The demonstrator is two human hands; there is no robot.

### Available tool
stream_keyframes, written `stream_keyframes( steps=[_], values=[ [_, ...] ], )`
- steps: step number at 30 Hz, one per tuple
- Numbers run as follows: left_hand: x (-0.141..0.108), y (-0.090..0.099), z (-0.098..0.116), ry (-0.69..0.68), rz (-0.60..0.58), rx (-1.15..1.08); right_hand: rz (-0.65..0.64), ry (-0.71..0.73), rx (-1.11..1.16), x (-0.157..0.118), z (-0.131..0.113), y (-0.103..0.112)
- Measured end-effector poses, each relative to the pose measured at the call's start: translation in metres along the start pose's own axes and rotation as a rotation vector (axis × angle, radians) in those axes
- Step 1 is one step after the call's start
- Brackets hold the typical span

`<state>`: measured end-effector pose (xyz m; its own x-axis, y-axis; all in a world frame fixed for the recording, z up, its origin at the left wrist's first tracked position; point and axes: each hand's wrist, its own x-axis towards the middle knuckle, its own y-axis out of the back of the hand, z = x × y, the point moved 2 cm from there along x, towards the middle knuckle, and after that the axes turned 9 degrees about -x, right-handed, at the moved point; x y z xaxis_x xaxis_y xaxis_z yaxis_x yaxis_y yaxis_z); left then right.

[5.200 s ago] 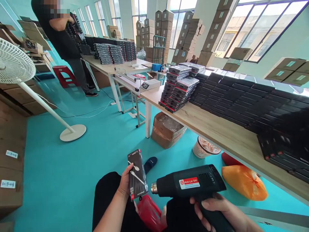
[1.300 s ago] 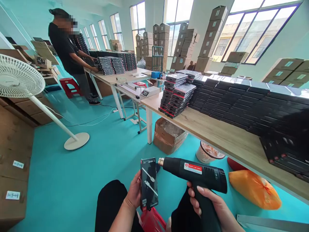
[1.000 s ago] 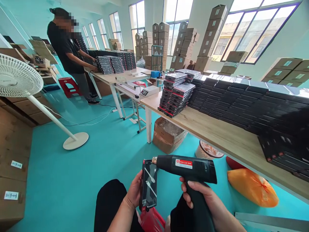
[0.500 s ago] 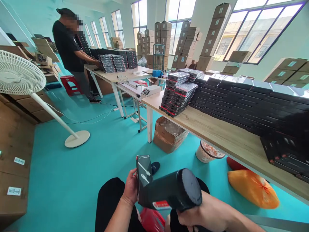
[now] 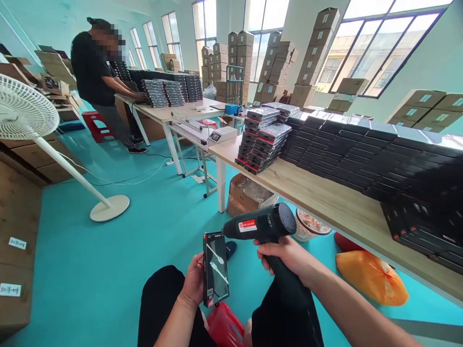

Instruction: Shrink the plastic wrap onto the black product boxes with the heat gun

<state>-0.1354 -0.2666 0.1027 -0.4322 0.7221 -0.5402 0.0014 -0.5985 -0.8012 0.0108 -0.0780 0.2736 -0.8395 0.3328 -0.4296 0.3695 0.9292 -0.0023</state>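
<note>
My left hand [image 5: 193, 282] grips a slim black retail box [image 5: 215, 269], upright, with a white cable pictured on its front and a glossy film over it. My right hand [image 5: 285, 255] is wrapped around the handle of a black heat gun [image 5: 262, 226] with a red-and-white HUA LAI SHI label. The gun's metal nozzle [image 5: 224, 233] points left, close to the box's top right corner. I cannot tell whether they touch. The gun's round rear end faces up and right. Both hands are over my black-clad knees.
A long wooden table [image 5: 325, 190] to the right bears shrink-wrapped stacks and rows of black boxes. A co-worker [image 5: 92, 67] stands at a farther table. Below are an opened carton, a paper tub, an orange bag, a red basket and a white floor fan.
The heat gun has swung up and to the right of the box, from low across it, its nozzle now pointing left at the box's top corner. The box stays in my left hand.
</note>
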Motion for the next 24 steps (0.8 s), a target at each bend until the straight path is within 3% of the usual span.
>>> stream_keyframes(
  steps=[5,10,15,20,22,24],
  values=[
    [-0.003,-0.002,0.008,-0.034,0.005,-0.035,-0.094,-0.053,-0.089,-0.007,0.012,0.019],
    [0.0,-0.005,0.012,-0.047,0.037,-0.068,-0.324,-0.207,-0.221,-0.033,0.025,0.009],
    [-0.001,-0.005,0.015,-0.083,0.026,-0.042,-0.128,-0.094,-0.078,-0.029,0.027,0.008],
    [0.0,-0.007,0.021,-0.058,0.006,-0.047,-0.342,-0.21,-0.221,-0.036,0.039,0.005],
    [0.002,-0.007,0.022,-0.065,-0.016,-0.064,-0.306,-0.19,-0.178,-0.039,0.042,0.0],
    [0.004,-0.005,0.023,-0.082,-0.018,-0.073,-0.176,-0.125,-0.082,-0.039,0.041,-0.006]
  ],
)
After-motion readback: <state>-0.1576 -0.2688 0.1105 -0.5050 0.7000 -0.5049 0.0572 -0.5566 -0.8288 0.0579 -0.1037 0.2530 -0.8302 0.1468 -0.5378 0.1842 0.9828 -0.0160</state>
